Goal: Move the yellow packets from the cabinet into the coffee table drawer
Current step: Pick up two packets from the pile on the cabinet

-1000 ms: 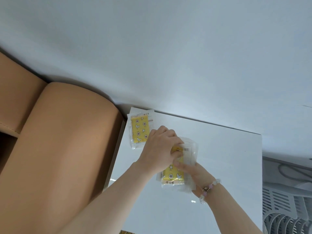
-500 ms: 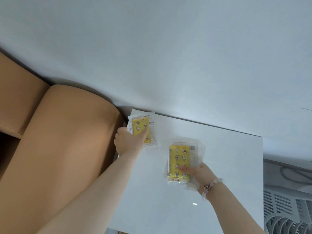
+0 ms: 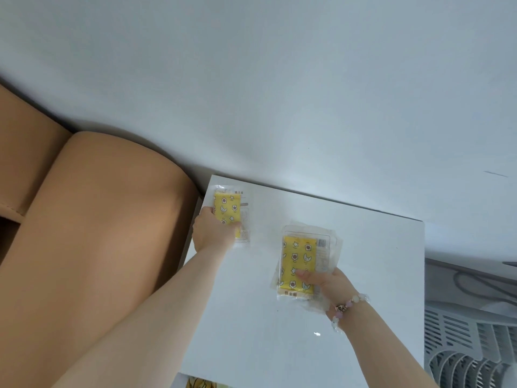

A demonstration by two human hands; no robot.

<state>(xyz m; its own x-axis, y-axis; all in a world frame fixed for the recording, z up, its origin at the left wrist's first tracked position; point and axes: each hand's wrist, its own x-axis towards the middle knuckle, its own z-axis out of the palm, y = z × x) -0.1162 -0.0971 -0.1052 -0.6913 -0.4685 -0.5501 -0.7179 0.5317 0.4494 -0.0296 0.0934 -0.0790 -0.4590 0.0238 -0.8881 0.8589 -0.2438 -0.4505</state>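
Two packets (image 3: 227, 210) (image 3: 299, 259), seemingly: left hand (image 3: 214, 233), right hand (image 3: 328, 284)

Left hand (image 3: 215, 233) grips a single yellow packet (image 3: 228, 210) by its near corner, right at the left edge of the white cabinet (image 3: 377, 247), close to the wall (image 3: 279, 79). Right hand (image 3: 327, 284) pinches a small stack of packets (image 3: 299, 264), thumb across the top yellow one, clear wrappers fanning out underneath. The two lots are well apart. Beaded bracelet (image 3: 347, 306) on the right wrist. Tan sofa arm (image 3: 98, 219) just beside the cabinet's left side, white slatted grille (image 3: 470, 345) at lower right.
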